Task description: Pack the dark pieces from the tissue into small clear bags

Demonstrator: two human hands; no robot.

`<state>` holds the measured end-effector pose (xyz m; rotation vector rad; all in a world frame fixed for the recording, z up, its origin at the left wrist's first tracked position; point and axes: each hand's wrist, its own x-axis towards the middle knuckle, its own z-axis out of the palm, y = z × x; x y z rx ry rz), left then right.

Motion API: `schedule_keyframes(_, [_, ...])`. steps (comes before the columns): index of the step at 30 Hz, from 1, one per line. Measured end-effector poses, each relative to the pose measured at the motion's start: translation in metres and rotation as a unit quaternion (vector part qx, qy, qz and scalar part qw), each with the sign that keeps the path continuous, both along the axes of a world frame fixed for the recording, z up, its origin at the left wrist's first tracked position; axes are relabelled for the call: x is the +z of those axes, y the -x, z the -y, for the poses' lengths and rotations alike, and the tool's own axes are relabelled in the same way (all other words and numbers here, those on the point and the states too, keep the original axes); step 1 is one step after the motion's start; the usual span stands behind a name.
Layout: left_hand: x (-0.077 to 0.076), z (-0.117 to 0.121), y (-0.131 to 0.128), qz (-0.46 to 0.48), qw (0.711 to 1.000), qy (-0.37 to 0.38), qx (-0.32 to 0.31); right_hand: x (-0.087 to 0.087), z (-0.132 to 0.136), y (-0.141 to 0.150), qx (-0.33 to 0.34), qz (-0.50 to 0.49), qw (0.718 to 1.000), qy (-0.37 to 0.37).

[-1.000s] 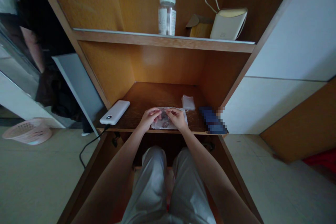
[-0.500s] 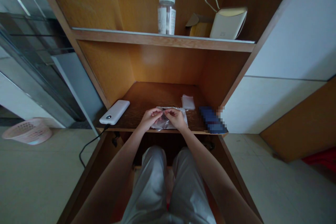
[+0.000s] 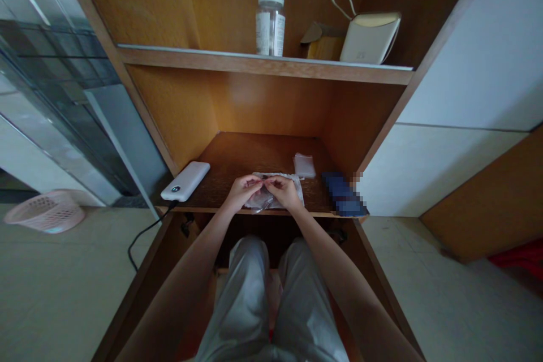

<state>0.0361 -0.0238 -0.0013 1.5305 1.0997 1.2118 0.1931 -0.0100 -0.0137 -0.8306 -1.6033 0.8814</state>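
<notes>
Noting the fingers (image 3: pixel 254 182) of the left hand (image 3: pixel 241 192) and right hand (image 3: pixel 285 192) pinched almost shut on a crinkled clear plastic packet (image 3: pixel 265 201), held between both hands for shared control at the 6 o'clock edge of the wooden surface (image 3: pixel 250 153).

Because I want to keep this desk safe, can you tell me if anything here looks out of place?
The blurred blue object lies at the front right corner of the wooden desk. It seems to overhang the edge, so it looks poorly placed and could fall.
</notes>
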Motion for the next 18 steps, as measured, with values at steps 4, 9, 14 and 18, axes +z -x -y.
schedule_keyframes(4, [-0.0014,-0.0003,-0.0003,0.008,1.000,0.004,-0.005,-0.0007,-0.0005,-0.0003,-0.004,0.007,1.000,0.002])
schedule_keyframes(9, [-0.0033,-0.0019,0.0003,0.011,1.000,0.009,0.003,-0.0016,0.0003,-0.0005,0.007,-0.003,1.000,0.001])
schedule_keyframes(14, [-0.0049,-0.0044,0.0012,0.007,1.000,-0.003,0.018,-0.0034,-0.0016,0.0001,0.016,-0.011,1.000,-0.009])
schedule_keyframes(18, [-0.0053,-0.0050,0.0014,0.037,0.999,-0.003,0.039,-0.0062,-0.0051,0.0000,-0.033,-0.001,0.999,-0.004])
